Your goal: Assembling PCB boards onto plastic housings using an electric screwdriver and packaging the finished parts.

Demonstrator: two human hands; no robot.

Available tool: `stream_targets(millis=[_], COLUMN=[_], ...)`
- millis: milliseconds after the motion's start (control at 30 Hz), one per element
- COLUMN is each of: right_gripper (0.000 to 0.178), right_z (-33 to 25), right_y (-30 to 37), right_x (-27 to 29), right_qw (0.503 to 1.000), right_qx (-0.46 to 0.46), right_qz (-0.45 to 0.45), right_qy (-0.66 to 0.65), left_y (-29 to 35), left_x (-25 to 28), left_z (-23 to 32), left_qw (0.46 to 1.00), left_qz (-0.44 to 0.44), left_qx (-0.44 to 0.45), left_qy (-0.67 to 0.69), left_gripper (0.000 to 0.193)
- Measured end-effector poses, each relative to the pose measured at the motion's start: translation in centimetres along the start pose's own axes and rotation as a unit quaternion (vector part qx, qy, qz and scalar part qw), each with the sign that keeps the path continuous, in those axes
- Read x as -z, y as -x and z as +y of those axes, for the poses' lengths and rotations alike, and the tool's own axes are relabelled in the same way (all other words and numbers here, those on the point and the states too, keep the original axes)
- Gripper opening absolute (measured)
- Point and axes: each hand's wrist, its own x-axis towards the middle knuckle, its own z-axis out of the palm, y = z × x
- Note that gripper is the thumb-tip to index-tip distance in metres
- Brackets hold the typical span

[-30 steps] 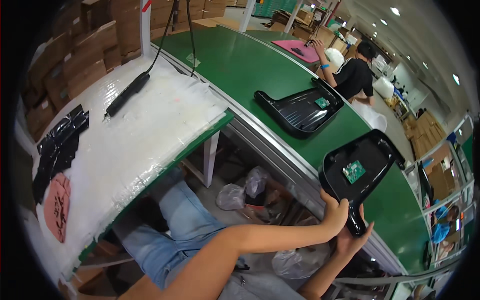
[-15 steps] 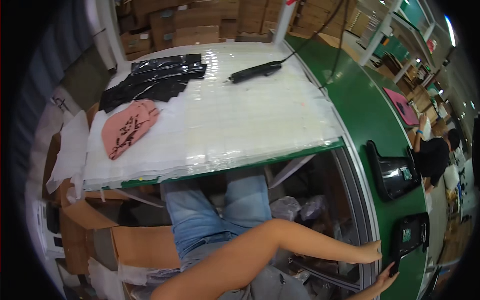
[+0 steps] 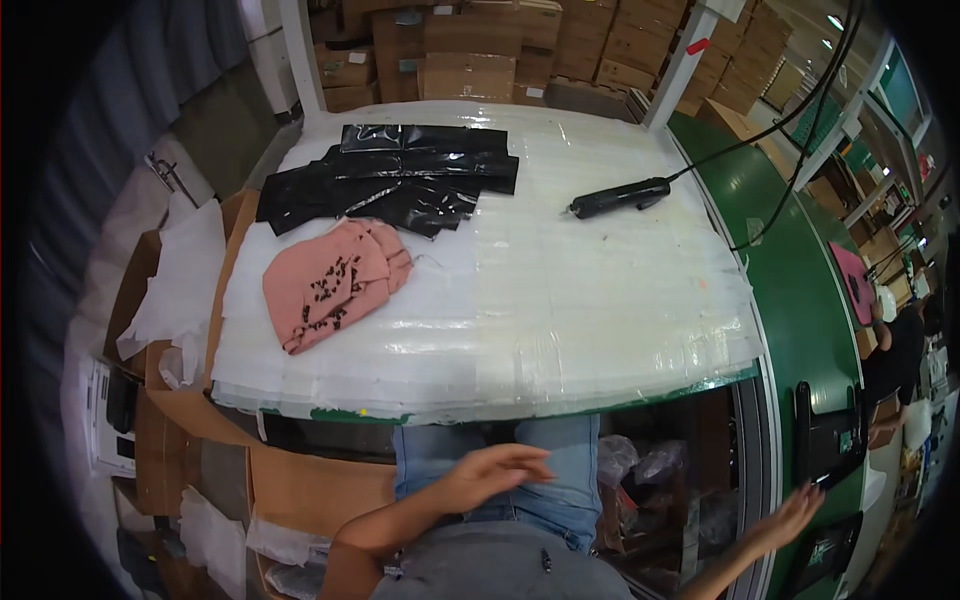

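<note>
My left hand point(image 3: 500, 472) hovers over my lap in front of the bench, fingers stretched out and nothing in them. Off to the right, my right hand point(image 3: 790, 518) reaches over the green conveyor belt, fingers spread and holding nothing I can see. It is nearest to two black plastic housings, each with a small green circuit board: one housing point(image 3: 815, 432) lies beyond the fingertips, the other housing point(image 3: 838, 545) to the right of the hand. On the bench, a corded black electric screwdriver point(image 3: 620, 197) lies at the back right. A pink cloth point(image 3: 290, 295) bears many small dark pieces.
Black glossy plastic sheets point(image 3: 425, 165) lie behind the cloth on the foam-covered bench point(image 3: 600, 320). Open cardboard boxes point(image 3: 320, 490) stand at the lower left. A metal rail point(image 3: 765, 440) runs beside the belt. Farther along it, a person in black point(image 3: 895, 350) works near a pink mat.
The view has turned, so the bench sits farther right and lower. My left hand has drawn back from the rail to my lap. My right hand has left the nearer housing and spread its fingers.
</note>
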Motion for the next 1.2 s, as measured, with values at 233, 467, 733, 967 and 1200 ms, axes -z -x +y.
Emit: stream_targets(millis=[233, 467, 733, 967, 1200], right_gripper=[0.032, 0.032, 0.013, 0.012, 0.019], right_z=[-9.4, -9.6, -8.5, -9.1, -10.3], right_y=[5.3, 8.2, 8.2, 8.8, 8.4], right_x=[-26.0, -41.0, -43.0, -42.9, -43.6], right_qw=[0.778, 0.574, 0.436, 0.373, 0.289], right_qx=[0.352, 0.582, 0.732, 0.809, 0.806], right_qz=[-0.514, -0.575, -0.521, -0.435, -0.477], right_qy=[-0.083, 0.044, 0.053, 0.135, 0.196], left_y=[6.7, 7.3, 7.4, 6.3, 7.1], left_x=[3.7, 6.3, 11.9, 13.7, 14.7], left_z=[6.2, 9.3, 14.0, 14.4, 14.1], left_qw=[0.877, 0.728, 0.680, 0.576, 0.592], left_qz=[0.336, 0.502, 0.584, 0.533, 0.527], left_qx=[-0.315, -0.403, -0.207, -0.126, -0.135], left_qy=[-0.136, -0.238, -0.393, -0.606, -0.595], left_gripper=[0.021, 0.017, 0.017, 0.018, 0.021])
